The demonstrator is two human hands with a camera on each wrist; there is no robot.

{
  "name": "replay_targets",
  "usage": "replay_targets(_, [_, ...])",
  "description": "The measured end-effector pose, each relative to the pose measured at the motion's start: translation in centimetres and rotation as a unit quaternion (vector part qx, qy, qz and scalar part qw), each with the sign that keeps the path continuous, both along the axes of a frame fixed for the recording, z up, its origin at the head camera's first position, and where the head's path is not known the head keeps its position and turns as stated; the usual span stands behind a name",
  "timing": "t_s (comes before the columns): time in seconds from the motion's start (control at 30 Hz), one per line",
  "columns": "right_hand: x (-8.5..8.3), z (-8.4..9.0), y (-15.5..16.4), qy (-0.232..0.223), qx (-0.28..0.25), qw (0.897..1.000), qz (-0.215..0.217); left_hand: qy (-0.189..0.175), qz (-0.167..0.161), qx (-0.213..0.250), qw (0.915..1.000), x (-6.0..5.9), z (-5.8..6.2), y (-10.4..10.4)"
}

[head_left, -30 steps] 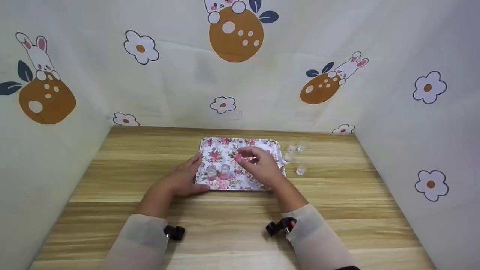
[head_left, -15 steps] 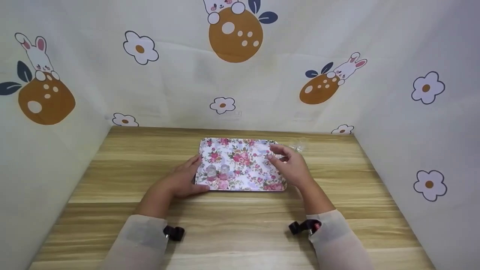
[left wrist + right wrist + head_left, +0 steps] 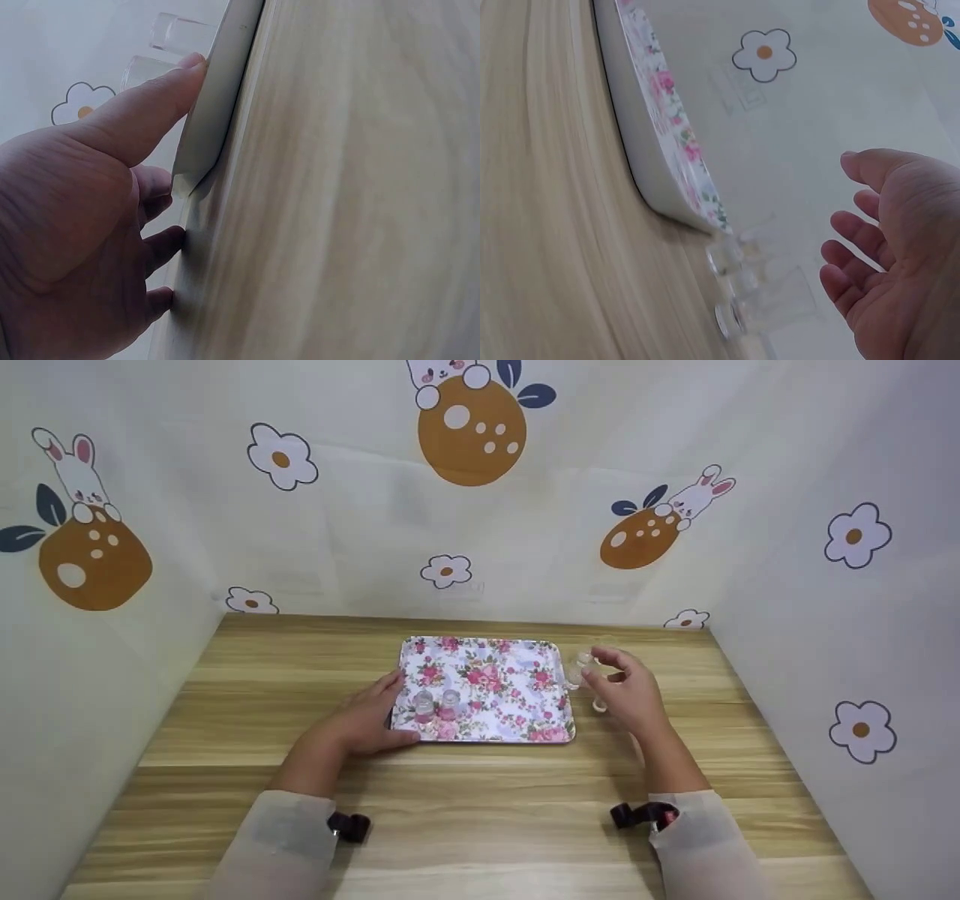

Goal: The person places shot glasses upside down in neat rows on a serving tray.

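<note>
A white tray with a pink flower print [image 3: 517,690] lies on the wooden table. My left hand [image 3: 367,718] is at its near left corner, thumb on the near rim and fingers spread along the left side. Two small clear cups, a left one [image 3: 424,703] and a right one [image 3: 450,702], stand near that corner. Beyond the tray's right edge, my right hand [image 3: 631,694] hovers beside several more clear cups [image 3: 577,671], its fingers loosely bent with nothing between them. Those cups [image 3: 769,304] look blurred in the right wrist view, apart from the fingers.
The light wood table [image 3: 480,825] reaches to a pale cloth backdrop [image 3: 360,525] printed with rabbits, oranges and flowers. Cloth also hangs along both sides. A dark wrist camera [image 3: 349,826] sits on the left sleeve, and another camera [image 3: 634,814] on the right sleeve.
My right hand has moved right from over the middle of the tray to the cups beside it. The left hand, the tray and its two cups have stayed in place.
</note>
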State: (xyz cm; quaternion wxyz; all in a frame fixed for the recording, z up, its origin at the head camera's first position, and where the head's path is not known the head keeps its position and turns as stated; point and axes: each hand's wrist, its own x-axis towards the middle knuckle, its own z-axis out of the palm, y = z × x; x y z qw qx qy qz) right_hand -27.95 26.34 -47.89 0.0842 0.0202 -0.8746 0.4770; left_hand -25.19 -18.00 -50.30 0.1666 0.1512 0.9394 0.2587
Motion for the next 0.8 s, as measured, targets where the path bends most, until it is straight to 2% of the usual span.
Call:
replay_targets(0.23, [-0.2,-0.5,2.2,-0.003,0.006,1.0,-0.004,0.003,-0.001,0.0,1.0,-0.1,-0.3,-0.1])
replay_targets(0.63, [-0.7,-1.8,3.5,-0.095,-0.012,0.995,0.014,-0.002,0.004,0.001,1.0,0.0,-0.1,-0.1])
replay_targets(0.8, [-0.9,-2.6,3.9,-0.111,0.002,0.993,0.033,-0.002,0.005,0.005,1.0,0.1,0.0,-0.1])
